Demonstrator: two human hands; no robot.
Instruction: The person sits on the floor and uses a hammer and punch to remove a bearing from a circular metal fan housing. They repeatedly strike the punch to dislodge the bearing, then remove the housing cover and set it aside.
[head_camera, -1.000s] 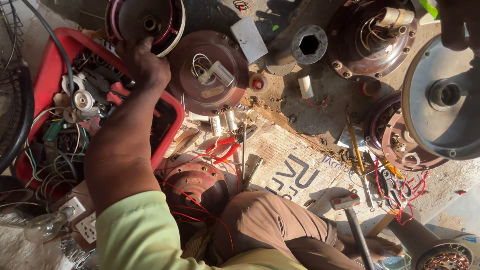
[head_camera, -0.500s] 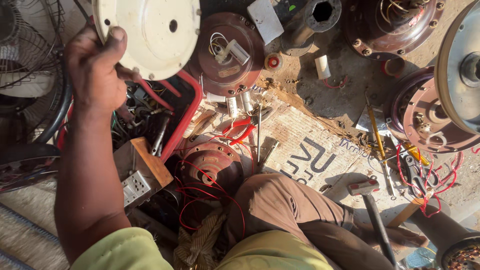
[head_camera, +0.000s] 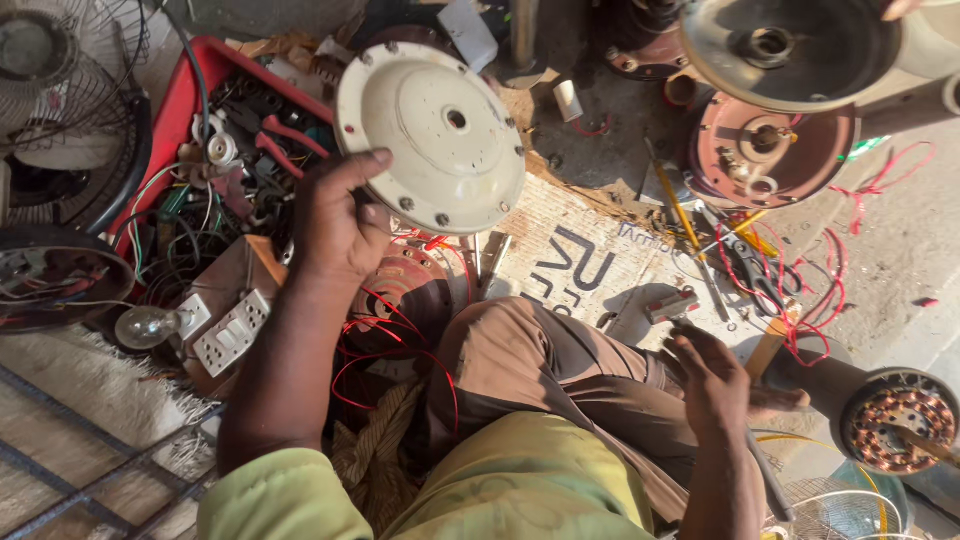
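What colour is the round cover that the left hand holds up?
Cream-white, the round cover in the left hand; head view.

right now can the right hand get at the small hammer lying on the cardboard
Probably yes. The right hand hovers open just below the hammer, which lies bare on the cardboard, and nothing lies between them. The left hand holds the cream cover.

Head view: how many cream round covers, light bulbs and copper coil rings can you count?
cream round cover: 1, held in the left hand
light bulb: 1
copper coil ring: 1
Total: 3
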